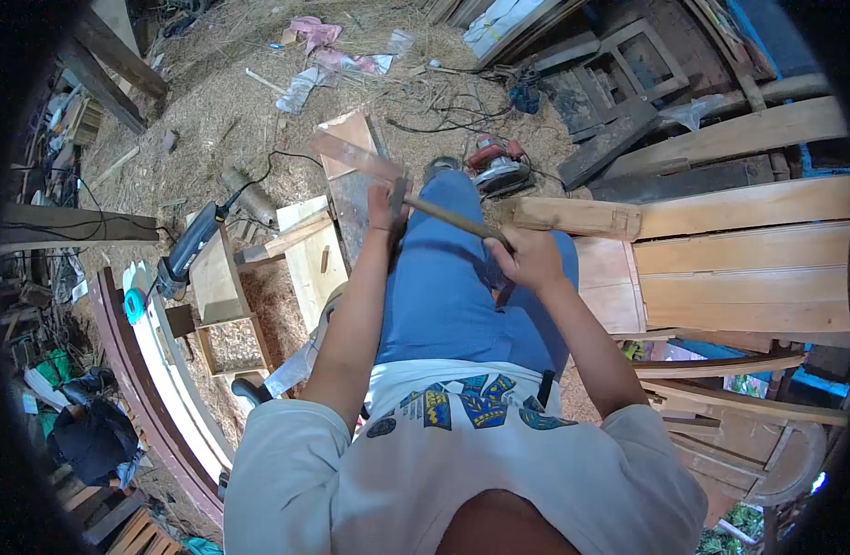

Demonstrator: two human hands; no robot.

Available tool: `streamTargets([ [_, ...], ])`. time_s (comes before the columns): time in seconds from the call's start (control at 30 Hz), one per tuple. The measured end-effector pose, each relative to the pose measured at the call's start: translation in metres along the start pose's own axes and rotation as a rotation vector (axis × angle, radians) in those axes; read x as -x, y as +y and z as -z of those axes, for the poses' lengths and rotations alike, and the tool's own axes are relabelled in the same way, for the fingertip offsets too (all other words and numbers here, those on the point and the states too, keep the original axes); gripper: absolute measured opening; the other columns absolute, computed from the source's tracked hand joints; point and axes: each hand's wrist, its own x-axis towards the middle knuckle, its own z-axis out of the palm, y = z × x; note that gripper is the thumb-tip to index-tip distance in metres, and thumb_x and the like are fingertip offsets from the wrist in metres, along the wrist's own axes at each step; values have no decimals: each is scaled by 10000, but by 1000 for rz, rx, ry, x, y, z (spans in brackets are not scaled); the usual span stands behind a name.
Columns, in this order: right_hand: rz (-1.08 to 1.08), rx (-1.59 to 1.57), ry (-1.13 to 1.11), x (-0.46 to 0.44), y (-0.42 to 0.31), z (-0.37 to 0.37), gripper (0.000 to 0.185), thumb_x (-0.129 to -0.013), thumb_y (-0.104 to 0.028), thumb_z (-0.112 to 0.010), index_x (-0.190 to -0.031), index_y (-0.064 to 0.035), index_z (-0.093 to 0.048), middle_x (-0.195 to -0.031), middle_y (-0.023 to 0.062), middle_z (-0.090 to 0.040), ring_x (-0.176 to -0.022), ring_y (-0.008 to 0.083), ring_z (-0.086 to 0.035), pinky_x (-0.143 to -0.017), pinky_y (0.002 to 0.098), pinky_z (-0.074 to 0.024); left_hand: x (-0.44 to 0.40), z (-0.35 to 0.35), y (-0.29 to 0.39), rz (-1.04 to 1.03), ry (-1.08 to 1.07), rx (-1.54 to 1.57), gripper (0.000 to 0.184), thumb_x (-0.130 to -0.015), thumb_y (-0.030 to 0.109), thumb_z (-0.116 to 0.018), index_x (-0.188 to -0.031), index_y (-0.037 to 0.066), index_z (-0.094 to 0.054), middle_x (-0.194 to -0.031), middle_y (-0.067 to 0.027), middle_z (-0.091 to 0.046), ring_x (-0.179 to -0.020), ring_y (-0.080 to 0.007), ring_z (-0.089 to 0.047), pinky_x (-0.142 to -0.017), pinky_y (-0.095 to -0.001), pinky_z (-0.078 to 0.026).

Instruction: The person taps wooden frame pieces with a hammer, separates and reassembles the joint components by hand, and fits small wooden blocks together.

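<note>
My right hand (528, 259) is closed round the wooden handle of a hammer (451, 216), which slants across my lap above my blue trousers. The hammer's dark head lies right beside my left hand (386, 205). That hand is closed, and a flat, pale brown strip of wood (358, 157) runs out from it to the upper left. The hammer head and wrist partly cover its fingers. Below the strip, a board (353, 205) leans near my left knee. A light wooden piece (316, 277) lies left of my forearm.
A red circular saw (499, 165) sits on the shavings ahead of my knees. To the left are a blue power tool (195, 239) with its cord and an open wooden box (234, 346). Planed planks (744, 264) are stacked at right. Cloth scraps (316, 33) lie farther off.
</note>
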Motion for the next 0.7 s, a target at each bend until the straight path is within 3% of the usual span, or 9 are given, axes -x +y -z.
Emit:
streamTargets([
  [0.03, 13, -6, -7, 1, 0, 1, 439, -948, -456, -661, -735, -82, -570, -660, 152, -623, -630, 370, -648, -535, 482, -483, -1, 3, 2, 25, -30, -21, 375, -1000, 282, -658, -749, 4, -629, -644, -151, -589, -643, -132, -520, -585, -377, -423],
  [0.17, -12, -133, -80, 8, -12, 6, 432, -978, -428, -633, -755, -61, -586, -680, 169, -637, -653, 388, -644, -552, 478, -482, -7, -25, -10, -262, 339, 305, 385, -898, 181, -713, -591, 6, -559, -581, -214, -517, -494, -348, -567, -477, -419, -373],
  [0.23, -157, -330, -113, 18, -24, 6, 437, -1006, -415, -601, -768, -50, -590, -678, 169, -621, -636, 366, -631, -563, 451, -477, -1, 0, 15, -105, 202, 184, 367, -905, 175, -709, -610, 8, -566, -584, -204, -531, -509, -362, -579, -482, -426, -385],
  [0.3, -378, -612, -126, 29, -40, 1, 450, -1038, -405, -562, -781, -37, -587, -661, 159, -586, -602, 313, -617, -576, 414, -467, -5, 0, 15, -216, 235, 219, 386, -905, 177, -714, -604, 3, -547, -577, -198, -531, -504, -366, -569, -482, -429, -388],
  [0.33, -379, -757, -35, 35, -48, -5, 547, -1085, -494, -468, -777, -50, -553, -611, -21, -467, -536, 82, -494, -464, 284, -379, -4, -2, 12, -270, 251, 236, 396, -906, 179, -717, -601, 1, -537, -574, -195, -531, -502, -367, -564, -482, -430, -390],
  [0.43, -701, -986, -225, 40, -66, 9, 548, -1081, -487, -480, -739, -66, -556, -628, -3, -474, -613, 88, -462, -563, 306, -381, 0, -2, 1, -143, 81, 99, 243, -983, 183, -660, -821, 3, -652, -721, -183, -652, -649, -317, -641, -619, -412, -475],
  [0.53, -669, -962, -228, 46, -72, 4, 572, -1081, -530, -454, -730, -89, -551, -637, -42, -473, -594, 86, -424, -551, 289, -350, 0, 1, -3, -143, 1, -18, 237, -988, 191, -647, -840, 8, -666, -701, -183, -640, -646, -318, -654, -619, -414, -486],
  [0.63, -654, -983, -197, 47, -83, 7, 583, -1080, -537, -445, -727, -84, -547, -633, -30, -470, -597, 95, -433, -553, 304, -357, 3, -1, 1, -399, 228, 16, 373, -909, 165, -711, -603, 38, -539, -611, -161, -574, -577, -366, -584, -542, -419, -432],
  [0.7, -673, -940, -260, 48, -81, 2, 582, -1079, -529, -451, -719, -81, -544, -634, -25, -473, -600, 99, -431, -557, 311, -357, 2, 1, 4, -430, 246, 136, 324, -904, 149, -710, -642, 38, -555, -641, -153, -589, -602, -362, -591, -560, -420, -443],
])
